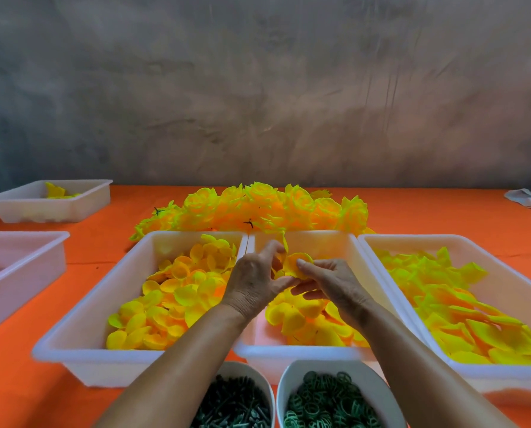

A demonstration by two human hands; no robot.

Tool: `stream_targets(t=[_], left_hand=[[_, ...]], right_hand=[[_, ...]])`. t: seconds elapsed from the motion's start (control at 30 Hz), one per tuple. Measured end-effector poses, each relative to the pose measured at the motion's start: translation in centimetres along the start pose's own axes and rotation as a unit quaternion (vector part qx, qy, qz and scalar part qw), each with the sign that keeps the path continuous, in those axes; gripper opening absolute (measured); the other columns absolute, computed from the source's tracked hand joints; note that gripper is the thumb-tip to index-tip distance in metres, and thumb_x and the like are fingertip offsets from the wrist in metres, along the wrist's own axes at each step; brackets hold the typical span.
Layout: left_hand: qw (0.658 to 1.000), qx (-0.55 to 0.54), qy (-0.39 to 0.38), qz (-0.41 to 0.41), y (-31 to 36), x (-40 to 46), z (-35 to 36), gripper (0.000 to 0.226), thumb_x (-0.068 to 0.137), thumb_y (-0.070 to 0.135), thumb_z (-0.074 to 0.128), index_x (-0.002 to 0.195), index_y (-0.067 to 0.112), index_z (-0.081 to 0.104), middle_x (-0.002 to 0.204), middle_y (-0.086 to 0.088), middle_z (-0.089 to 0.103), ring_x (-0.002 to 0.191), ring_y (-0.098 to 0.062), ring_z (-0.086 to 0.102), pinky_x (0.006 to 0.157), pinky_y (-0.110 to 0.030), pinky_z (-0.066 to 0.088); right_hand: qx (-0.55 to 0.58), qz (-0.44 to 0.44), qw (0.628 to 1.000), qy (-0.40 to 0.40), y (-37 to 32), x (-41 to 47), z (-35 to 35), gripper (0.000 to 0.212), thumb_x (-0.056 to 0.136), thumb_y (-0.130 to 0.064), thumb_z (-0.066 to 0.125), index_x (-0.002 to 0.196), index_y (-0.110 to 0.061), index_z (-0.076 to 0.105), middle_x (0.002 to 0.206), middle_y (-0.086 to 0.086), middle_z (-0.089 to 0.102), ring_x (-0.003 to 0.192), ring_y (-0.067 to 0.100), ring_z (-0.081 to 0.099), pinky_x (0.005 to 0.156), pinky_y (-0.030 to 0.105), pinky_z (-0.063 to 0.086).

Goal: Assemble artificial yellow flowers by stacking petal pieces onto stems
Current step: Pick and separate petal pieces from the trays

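Both hands meet above the middle white tray (304,237). My left hand (254,281) and my right hand (329,279) together pinch a yellow petal piece (295,264) between their fingertips. Any stem under the petal is hidden by the fingers. Loose yellow petals (307,319) lie in the middle tray below the hands. The left tray (81,338) holds small rounded petals (177,291). The right tray (505,378) holds larger flat petals (449,304).
Finished yellow flowers (258,208) lie in a row behind the trays on the orange tablecloth (103,242). Two white bowls at the near edge hold dark green stems (233,403) and green rings (326,400). More white trays (57,208) stand at the far left.
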State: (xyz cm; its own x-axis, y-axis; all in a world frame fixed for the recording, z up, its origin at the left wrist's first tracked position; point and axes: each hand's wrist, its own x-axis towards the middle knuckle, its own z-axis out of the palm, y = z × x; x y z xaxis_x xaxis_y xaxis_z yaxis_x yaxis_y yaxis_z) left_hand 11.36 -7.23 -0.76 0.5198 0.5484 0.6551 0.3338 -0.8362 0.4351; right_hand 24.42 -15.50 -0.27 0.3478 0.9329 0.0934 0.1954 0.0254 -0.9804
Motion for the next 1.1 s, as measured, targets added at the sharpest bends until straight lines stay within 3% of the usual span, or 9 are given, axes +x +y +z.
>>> stream_targets(t=[0.13, 0.27, 0.37, 0.43, 0.5, 0.6, 0.8, 0.97, 1.1], left_hand=[[1.000, -0.006, 0.008, 0.015, -0.4, -0.1, 0.1, 0.026, 0.076, 0.014, 0.076, 0.095, 0.003, 0.060, 0.081, -0.013, 0.067, 0.073, -0.031, 0.062, 0.065, -0.032, 0.048], [0.994, -0.101, 0.007, -0.040, -1.0, 0.2, 0.1, 0.013, 0.082, 0.007, 0.070, 0.094, 0.003, 0.069, 0.083, -0.015, 0.070, 0.075, -0.024, 0.063, 0.069, -0.036, 0.051], [0.939, -0.308, 0.014, -0.151, -1.3, 0.5, -0.2, 0.013, 0.084, 0.001, 0.065, 0.096, -0.001, 0.068, 0.081, -0.009, 0.071, 0.077, -0.013, 0.061, 0.072, -0.032, 0.051], [0.898, -0.398, 0.004, -0.189, -1.7, 0.7, -0.1, 0.020, 0.084, 0.001, 0.063, 0.104, 0.002, 0.067, 0.081, 0.006, 0.073, 0.077, -0.004, 0.065, 0.070, -0.019, 0.052], [0.878, -0.435, -0.013, -0.201, -1.9, 0.8, -0.1, 0.020, 0.084, 0.002, 0.062, 0.102, 0.006, 0.067, 0.080, 0.008, 0.073, 0.076, -0.003, 0.067, 0.068, -0.018, 0.053], [0.861, -0.465, -0.014, -0.206, -2.3, 0.9, -0.1, 0.019, 0.084, 0.003, 0.061, 0.101, 0.006, 0.067, 0.082, 0.006, 0.074, 0.076, -0.007, 0.067, 0.069, -0.021, 0.055], [0.850, -0.492, -0.013, -0.186, -2.3, 0.7, 0.0, 0.016, 0.079, 0.004, 0.063, 0.092, 0.012, 0.068, 0.079, 0.007, 0.074, 0.073, -0.003, 0.067, 0.063, -0.018, 0.053], [0.862, -0.473, -0.009, -0.185, -2.3, 0.7, -0.1, 0.017, 0.082, 0.000, 0.063, 0.095, 0.011, 0.068, 0.081, 0.007, 0.073, 0.077, -0.005, 0.066, 0.068, -0.018, 0.053], [0.878, -0.442, -0.005, -0.186, -2.2, 0.6, 0.0, 0.015, 0.082, -0.002, 0.065, 0.090, 0.011, 0.067, 0.074, 0.008, 0.072, 0.071, -0.002, 0.065, 0.062, -0.016, 0.051]], right_hand=[[0.006, 0.003, 1.000, -0.008, 0.1, 0.0, 0.1, 0.035, 0.092, -0.037, 0.055, 0.084, -0.009, 0.075, 0.081, 0.005, 0.075, 0.071, 0.015, 0.070, 0.067, 0.029, 0.052], [0.010, 0.009, 1.000, 0.018, 0.0, 0.0, 0.2, 0.044, 0.088, -0.050, 0.052, 0.083, -0.013, 0.075, 0.081, 0.004, 0.075, 0.076, 0.018, 0.071, 0.068, 0.029, 0.054], [0.008, -0.007, 0.992, 0.123, 0.3, 0.4, -0.1, 0.037, 0.086, -0.042, 0.062, 0.083, -0.007, 0.074, 0.082, 0.013, 0.072, 0.078, 0.018, 0.065, 0.068, 0.030, 0.048], [0.014, -0.004, 0.994, 0.109, 0.3, 0.4, -0.2, 0.027, 0.083, -0.034, 0.068, 0.097, -0.012, 0.072, 0.090, 0.007, 0.072, 0.084, 0.014, 0.064, 0.068, 0.025, 0.048], [0.041, 0.011, 0.998, 0.053, 0.2, 0.4, -0.2, 0.025, 0.082, -0.025, 0.070, 0.106, -0.016, 0.068, 0.095, 0.003, 0.071, 0.085, 0.011, 0.065, 0.070, 0.025, 0.048], [0.058, 0.034, 0.997, 0.026, 0.2, 0.5, -0.2, 0.020, 0.082, -0.011, 0.069, 0.102, -0.012, 0.069, 0.090, 0.005, 0.070, 0.078, 0.012, 0.065, 0.070, 0.027, 0.051], [0.102, 0.085, 0.986, -0.097, 0.3, 0.3, -0.1, 0.019, 0.086, -0.022, 0.065, 0.098, -0.008, 0.067, 0.089, 0.008, 0.070, 0.078, 0.020, 0.069, 0.072, 0.032, 0.053], [0.155, 0.055, 0.985, -0.056, 0.2, 0.7, -0.3, 0.015, 0.085, -0.009, 0.064, 0.099, -0.006, 0.061, 0.096, 0.014, 0.069, 0.084, 0.024, 0.066, 0.070, 0.033, 0.053], [0.135, 0.043, 0.987, -0.074, 0.2, 0.4, -0.2, 0.022, 0.081, -0.004, 0.067, 0.100, -0.013, 0.067, 0.095, 0.006, 0.073, 0.086, 0.020, 0.070, 0.069, 0.031, 0.052]])
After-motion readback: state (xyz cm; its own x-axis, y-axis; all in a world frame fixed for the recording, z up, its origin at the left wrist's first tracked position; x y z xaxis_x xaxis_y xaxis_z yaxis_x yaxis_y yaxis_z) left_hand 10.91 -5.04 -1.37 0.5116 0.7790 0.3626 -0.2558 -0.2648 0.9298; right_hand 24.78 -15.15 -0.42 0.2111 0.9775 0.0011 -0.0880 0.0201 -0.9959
